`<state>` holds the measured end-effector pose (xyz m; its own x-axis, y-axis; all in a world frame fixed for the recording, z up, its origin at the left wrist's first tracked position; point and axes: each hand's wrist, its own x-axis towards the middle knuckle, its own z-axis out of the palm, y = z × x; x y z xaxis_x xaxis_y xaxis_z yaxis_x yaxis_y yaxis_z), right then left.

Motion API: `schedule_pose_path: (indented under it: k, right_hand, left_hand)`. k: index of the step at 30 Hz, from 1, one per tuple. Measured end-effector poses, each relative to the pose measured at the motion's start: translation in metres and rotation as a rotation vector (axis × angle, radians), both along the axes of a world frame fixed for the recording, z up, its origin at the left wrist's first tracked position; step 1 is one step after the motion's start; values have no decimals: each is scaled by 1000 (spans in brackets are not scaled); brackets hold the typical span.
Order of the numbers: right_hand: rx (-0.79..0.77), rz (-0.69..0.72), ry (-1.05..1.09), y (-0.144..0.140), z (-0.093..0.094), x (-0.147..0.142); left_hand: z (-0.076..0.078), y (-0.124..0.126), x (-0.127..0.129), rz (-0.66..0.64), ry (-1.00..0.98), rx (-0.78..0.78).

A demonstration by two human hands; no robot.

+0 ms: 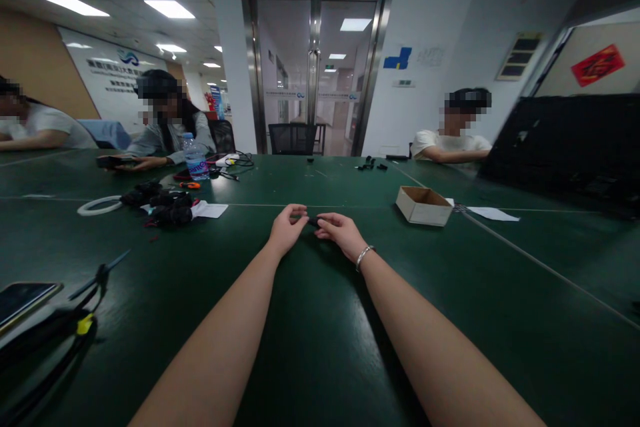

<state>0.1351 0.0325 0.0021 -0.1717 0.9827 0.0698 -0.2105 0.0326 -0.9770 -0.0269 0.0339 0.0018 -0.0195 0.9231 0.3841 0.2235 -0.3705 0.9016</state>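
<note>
Both of my arms reach forward over the dark green table (pixel 320 320). Between my hands is a small black piece (pixel 313 221), too small to name more exactly. The fingers of my left hand (pixel 289 230) close on its left end. My right hand (pixel 342 235), with a silver bracelet (pixel 365 257) at the wrist, pinches its right end. The fingers cover most of the piece.
An open cardboard box (pixel 424 207) stands to the right. At left lie bundled black cables (pixel 173 207), a white ring (pixel 99 205), a bottle (pixel 195 159) and a phone (pixel 27 300). Small black pieces (pixel 370 164) lie farther back. Several people sit around the table.
</note>
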Motion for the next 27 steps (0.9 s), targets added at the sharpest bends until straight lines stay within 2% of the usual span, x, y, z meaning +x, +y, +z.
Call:
schedule_pose_path:
  k: [4,8,13,18,22,27]
  right_hand:
    - [-2,7,3,0,0,0]
    - [-10,7,-1,-1,2,1]
    - [-10,18,13,-2,2,2]
    - [-8,19,16,-2,2,2]
    - [-3,28,27,-2,2,2]
    - [-5,35,35,-1,0,3]
  left_hand:
    - [-5,3,1,-23,4,-138]
    - [-8,6,0,-34,49,-152]
    - [-3,5,-1,-52,-8,-219]
    - [-4,4,-2,-43,17,-153]
    - [-3,3,-2,-77,-6,-208]
    - [-2,3,-2,-93,-2,-190]
